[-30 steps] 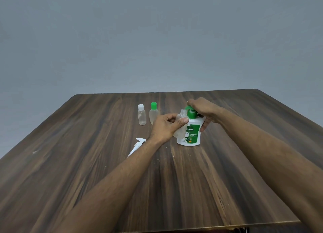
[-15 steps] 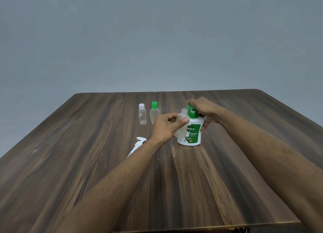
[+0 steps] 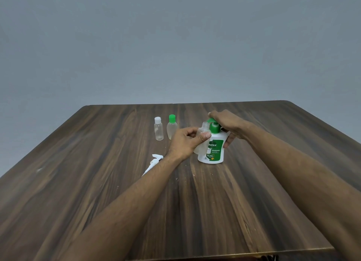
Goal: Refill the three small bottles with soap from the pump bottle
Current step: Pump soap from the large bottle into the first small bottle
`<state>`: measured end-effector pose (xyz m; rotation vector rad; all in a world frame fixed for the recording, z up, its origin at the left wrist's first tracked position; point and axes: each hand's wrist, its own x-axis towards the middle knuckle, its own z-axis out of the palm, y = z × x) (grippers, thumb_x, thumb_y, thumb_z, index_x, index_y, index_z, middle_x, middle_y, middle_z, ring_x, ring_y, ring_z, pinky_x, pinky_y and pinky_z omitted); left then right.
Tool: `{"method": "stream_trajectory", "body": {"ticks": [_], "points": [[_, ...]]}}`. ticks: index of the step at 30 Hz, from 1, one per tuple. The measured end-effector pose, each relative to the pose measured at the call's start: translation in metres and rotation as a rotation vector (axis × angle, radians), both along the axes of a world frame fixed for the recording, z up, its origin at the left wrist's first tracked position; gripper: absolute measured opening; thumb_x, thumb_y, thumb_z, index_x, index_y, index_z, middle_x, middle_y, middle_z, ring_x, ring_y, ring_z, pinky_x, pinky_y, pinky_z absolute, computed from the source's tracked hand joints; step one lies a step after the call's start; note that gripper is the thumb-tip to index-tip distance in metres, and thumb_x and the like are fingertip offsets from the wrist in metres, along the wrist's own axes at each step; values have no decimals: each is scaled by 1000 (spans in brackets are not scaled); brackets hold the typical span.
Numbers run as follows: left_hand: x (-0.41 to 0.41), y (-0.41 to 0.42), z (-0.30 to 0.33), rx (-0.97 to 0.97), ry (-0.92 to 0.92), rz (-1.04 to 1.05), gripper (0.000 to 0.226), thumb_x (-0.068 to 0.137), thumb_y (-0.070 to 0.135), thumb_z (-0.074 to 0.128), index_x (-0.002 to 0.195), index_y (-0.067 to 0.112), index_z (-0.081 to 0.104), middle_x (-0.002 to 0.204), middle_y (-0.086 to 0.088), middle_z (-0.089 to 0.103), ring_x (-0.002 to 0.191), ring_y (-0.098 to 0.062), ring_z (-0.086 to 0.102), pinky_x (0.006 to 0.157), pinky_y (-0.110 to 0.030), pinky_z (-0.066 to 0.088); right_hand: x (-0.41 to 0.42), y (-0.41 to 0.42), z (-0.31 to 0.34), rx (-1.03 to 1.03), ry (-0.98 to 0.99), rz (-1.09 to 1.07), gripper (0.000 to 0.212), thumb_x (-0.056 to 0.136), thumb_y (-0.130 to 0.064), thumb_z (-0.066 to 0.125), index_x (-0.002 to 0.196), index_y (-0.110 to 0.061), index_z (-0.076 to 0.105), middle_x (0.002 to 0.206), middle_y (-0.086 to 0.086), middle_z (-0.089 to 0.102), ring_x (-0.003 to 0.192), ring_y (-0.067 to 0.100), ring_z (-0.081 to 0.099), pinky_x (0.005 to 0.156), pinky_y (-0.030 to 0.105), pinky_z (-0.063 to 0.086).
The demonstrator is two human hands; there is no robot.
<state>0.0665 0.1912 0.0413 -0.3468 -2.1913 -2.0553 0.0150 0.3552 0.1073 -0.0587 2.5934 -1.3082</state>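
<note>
Left hand [image 3: 185, 142] at frame centre, grip curled round uncapped small bottle [image 3: 202, 136], its mouth under green spout. Right hand [image 3: 227, 124] on pump bottle [image 3: 213, 149] head, grip curled over it. Two capped bottles (white cap [image 3: 158, 131], green cap [image 3: 172, 129]) stand left of centre. Loose white pump [image 3: 153, 163] on desk [image 3: 97, 182]

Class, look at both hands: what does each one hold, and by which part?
The left hand grips the uncapped small bottle around its body. The right hand rests on the pump bottle, fingers over its green pump head, thumb against its side.
</note>
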Motion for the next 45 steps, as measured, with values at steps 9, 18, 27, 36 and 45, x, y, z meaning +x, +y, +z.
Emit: {"method": "stream_trajectory", "body": {"ticks": [9,18,27,36,45], "points": [[0,0,-1,-5,-2,9,27,79,33,78,97,14,75,79,7,72,77,-10,68,69,-30,56,0,1,-1,-21,-9,-2,44,96,-51,42,97,-15,67,89,14,71,72,33,72,52,45,59],[-1,0,-1,-13,-10,5,22,79,34,78,93,19,75,78,8,73,77,-9,69,70,-31,58,2,0,3,29,-3,25,49,101,-44,39,101,-2,65,92,21,70,76,38,73,56,50,62],[0,0,0,-15,-17,5,21,77,36,79,92,22,75,80,7,74,80,-11,71,78,-40,59,2,2,2,22,-26,34,55,98,-62,39,99,-15,68,92,14,73,77,32,74,56,44,60],[-1,0,0,-3,-31,6,29,76,35,80,97,15,75,86,0,75,83,-17,72,79,-42,60,3,-1,5,58,-14,38,52,103,-45,36,105,-1,65,95,23,70,78,39,73,66,59,62],[-3,-1,-2,10,-29,-3,27,72,41,80,91,22,76,78,6,74,76,-10,70,66,-30,57,3,1,2,14,-22,32,52,98,-60,38,97,-17,67,91,13,73,79,34,74,57,45,60]]}}
